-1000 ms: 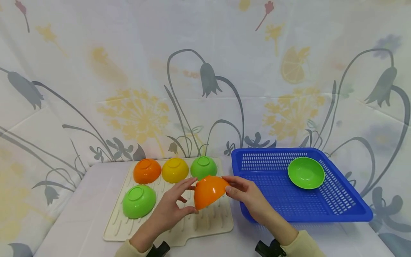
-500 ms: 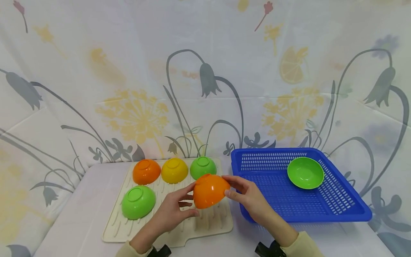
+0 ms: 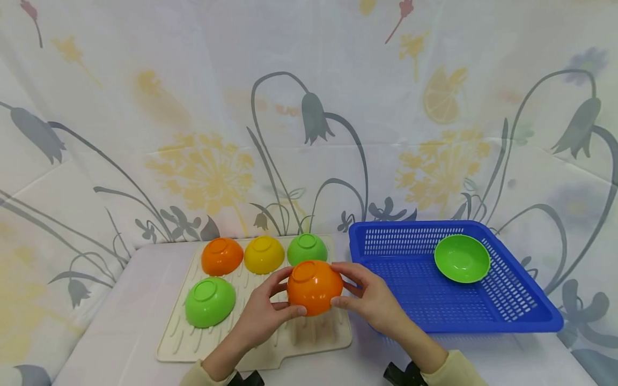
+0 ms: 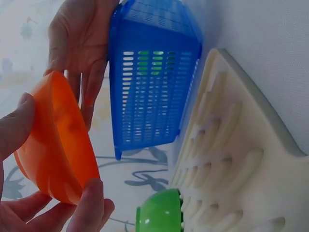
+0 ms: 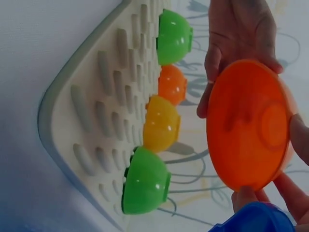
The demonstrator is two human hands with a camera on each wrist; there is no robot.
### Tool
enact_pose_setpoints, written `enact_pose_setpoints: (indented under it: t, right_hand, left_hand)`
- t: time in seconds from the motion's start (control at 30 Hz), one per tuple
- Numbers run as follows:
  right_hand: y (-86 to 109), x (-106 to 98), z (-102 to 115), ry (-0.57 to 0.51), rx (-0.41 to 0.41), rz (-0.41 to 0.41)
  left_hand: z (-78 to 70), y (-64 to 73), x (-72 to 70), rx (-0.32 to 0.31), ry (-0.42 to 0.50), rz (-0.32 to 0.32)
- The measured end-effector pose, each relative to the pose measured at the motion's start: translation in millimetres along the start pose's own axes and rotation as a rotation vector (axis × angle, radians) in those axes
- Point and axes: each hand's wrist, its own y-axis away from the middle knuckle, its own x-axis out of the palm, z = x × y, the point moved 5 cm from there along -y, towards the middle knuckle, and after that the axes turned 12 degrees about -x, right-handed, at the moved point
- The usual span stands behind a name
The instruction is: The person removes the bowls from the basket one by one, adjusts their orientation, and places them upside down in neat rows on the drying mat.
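Observation:
Between both hands an orange bowl (image 3: pixel 315 289) is held bottom up, above the cream drying mat (image 3: pixel 318 335). My left hand (image 3: pixel 263 313) grips its left side, thumb at the near rim. On its right side my right hand (image 3: pixel 369 295) pinches it between thumb and fingers. The left wrist view shows the orange bowl (image 4: pixel 53 145) tilted, its hollow partly visible; in the right wrist view the bowl's (image 5: pixel 248 130) opening faces the camera. Upside down on the mat sit another orange bowl (image 3: pixel 222 257), a yellow bowl (image 3: pixel 264 255), and two green bowls, one at back (image 3: pixel 307 250), one at front left (image 3: pixel 210 303).
To the right stands a blue plastic basket (image 3: pixel 454 327) with slotted walls. Inside it a green bowl (image 3: pixel 462 259) lies with its opening up. A white cloth (image 3: pixel 111 316) covers the table, and a flower-printed curtain (image 3: pixel 309 161) hangs behind.
The held orange bowl has turned from a slant to nearly level, its bottom now up. The right fingers have shifted along its side; the left thumb has come onto its near edge.

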Motion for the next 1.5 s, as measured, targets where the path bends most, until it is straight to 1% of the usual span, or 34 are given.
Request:
enact_pose_setpoints:
  t: [0.2,0.3,0.47,0.63,0.73,0.8,0.97,1.13,1.33,1.5]
  right_hand:
    - [-1.5,6.3,6.2,0.076,-0.028,0.029]
    - [-2.2,10.5,9.4,0.106,-0.031,0.036]
    - [-4.5,21.4,12.8,0.168,-0.066,0.034]
    - [-8.0,37.1,12.2,0.207,-0.078,0.007]
    - [-9.9,47.7,6.5,0.228,-0.070,-0.005]
    - [-11.3,54.8,0.9,0.236,-0.060,-0.008]
    - [-14.5,72.1,-16.8,0.224,-0.034,-0.002]
    - [-20.8,88.4,-32.5,0.223,0.002,0.013]
    - [-32.4,105.5,-46.2,0.224,0.031,0.023]
    - [-36.4,117.7,-55.3,0.218,0.065,0.046]
  left_hand:
    - [-1.7,2.0,-2.7,-0.005,-0.012,-0.016]
    - [-1.5,3.0,-4.9,-0.004,-0.032,-0.026]
    - [-0.9,5.1,-12.5,0.004,-0.080,-0.055]
    - [0.0,8.2,-23.1,0.048,-0.129,-0.070]
    - [3.1,8.6,-30.2,0.068,-0.137,-0.071]
    - [8.0,7.8,-34.7,0.047,-0.138,-0.071]
    - [22.5,7.9,-44.9,-0.030,-0.168,-0.075]
    - [31.6,10.1,-53.3,-0.086,-0.181,-0.094]
    - [40.0,9.4,-61.4,-0.119,-0.233,-0.147]
    - [47.7,7.8,-66.4,-0.153,-0.292,-0.212]
